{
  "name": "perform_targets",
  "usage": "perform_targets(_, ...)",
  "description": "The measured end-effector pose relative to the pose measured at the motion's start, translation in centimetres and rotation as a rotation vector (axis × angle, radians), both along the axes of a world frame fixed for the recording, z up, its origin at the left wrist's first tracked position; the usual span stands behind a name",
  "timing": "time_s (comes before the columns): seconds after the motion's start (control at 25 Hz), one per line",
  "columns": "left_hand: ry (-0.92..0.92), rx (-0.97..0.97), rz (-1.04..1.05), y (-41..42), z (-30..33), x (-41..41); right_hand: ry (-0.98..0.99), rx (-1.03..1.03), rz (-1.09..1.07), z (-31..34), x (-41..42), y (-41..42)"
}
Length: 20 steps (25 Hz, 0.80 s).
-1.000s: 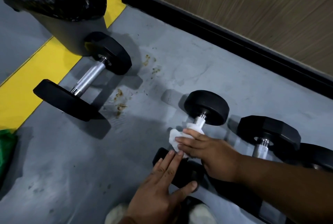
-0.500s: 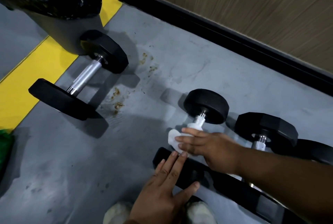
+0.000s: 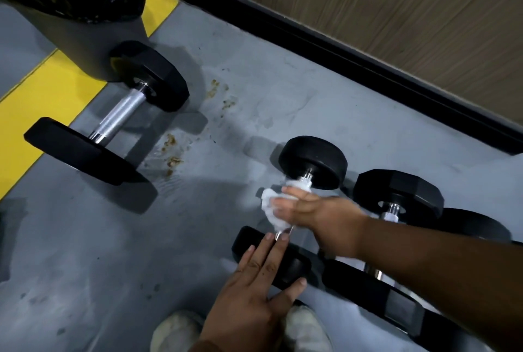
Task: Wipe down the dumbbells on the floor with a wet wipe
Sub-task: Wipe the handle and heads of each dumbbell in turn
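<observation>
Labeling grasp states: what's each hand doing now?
Left hand: open, fingers flat on the dumbbell end.
Right hand: closed, gripping the wipe around the handle.

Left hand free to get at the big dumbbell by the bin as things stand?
Probably yes. The left hand lies flat on the near head of the small dumbbell, holding nothing, and only bare floor lies between it and the big dumbbell. It may mean leaning over.

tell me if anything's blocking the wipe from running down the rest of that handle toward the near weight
Nothing foreign. The right hand grips the wet wipe around the dumbbell handle. A short bare stretch remains before the near head, where the left hand rests flat, its fingertips reaching the handle's base.
</observation>
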<state>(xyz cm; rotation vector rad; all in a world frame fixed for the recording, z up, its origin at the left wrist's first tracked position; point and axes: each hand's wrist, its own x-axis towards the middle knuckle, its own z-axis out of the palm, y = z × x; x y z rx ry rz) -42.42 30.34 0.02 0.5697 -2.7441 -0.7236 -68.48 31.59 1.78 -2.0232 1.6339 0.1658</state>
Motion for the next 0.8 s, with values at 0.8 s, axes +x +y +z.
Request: perform_targets(0.8,0.185,0.009,-0.013,0.2,-0.8,0.5,0.129,0.293,0.145,4.2,2.1,-0.9)
